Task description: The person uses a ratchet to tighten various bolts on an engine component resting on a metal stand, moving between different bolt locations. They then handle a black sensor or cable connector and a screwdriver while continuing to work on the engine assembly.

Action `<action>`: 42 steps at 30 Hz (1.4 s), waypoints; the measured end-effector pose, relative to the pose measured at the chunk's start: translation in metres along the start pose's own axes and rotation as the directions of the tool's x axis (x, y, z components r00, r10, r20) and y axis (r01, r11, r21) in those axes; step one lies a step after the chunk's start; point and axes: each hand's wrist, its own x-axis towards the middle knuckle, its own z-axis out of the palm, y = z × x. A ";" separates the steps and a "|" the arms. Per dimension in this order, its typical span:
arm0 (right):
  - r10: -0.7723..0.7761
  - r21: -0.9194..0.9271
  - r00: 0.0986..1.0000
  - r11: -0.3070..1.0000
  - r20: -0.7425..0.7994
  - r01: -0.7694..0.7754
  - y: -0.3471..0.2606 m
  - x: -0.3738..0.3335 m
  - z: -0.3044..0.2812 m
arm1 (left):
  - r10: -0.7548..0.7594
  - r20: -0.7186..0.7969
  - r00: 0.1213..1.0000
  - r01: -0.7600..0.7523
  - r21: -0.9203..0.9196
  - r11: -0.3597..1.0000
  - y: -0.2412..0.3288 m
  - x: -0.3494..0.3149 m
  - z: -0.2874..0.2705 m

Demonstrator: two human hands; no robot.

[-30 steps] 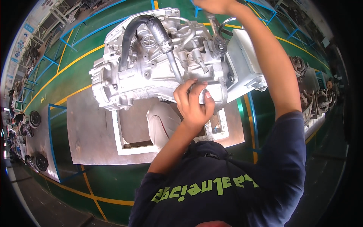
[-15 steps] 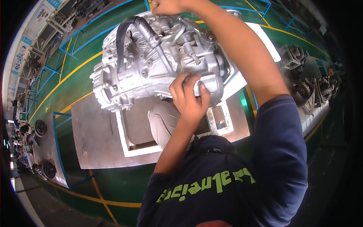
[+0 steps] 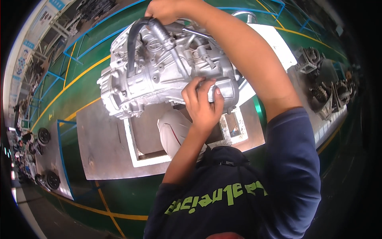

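A silver metal gearbox lies in front of me, its cast housing full of ribs, bosses and pipes. My left hand grips the near right end of this housing, fingers curled and thumb against the metal. Across the top reaches my right arm. At the far side my right hand is closed round the handle of a long-shafted ratchet wrench; my forearm hides the wrench's head. Just below that hand, a black hose loops up from the casing beside a silver tube.
Below the gearbox are a metal-topped bench and a white frame. More gear parts sit on a bench at right. Blue rails and yellow floor lines surround the area. Dark round parts are at left.
My right hand has moved left and a little nearer, swinging the wrench handle toward the black hose. The left hand keeps its place on the housing. The view has shifted slightly.
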 end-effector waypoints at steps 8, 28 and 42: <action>-0.198 0.055 0.964 0.976 -0.175 0.210 0.015 -0.055 0.003 | 0.002 0.022 1.000 -0.002 -0.003 1.000 -0.002 -0.001 -0.004; 0.124 0.294 0.961 0.955 -0.245 -0.049 0.045 -0.130 0.004 | 0.008 -0.002 1.000 -0.008 -0.005 1.000 -0.001 -0.001 -0.005; 0.233 -0.376 0.954 0.880 -0.188 -0.289 0.032 -0.035 -0.017 | -0.011 0.004 1.000 0.011 0.031 0.999 0.002 -0.002 -0.003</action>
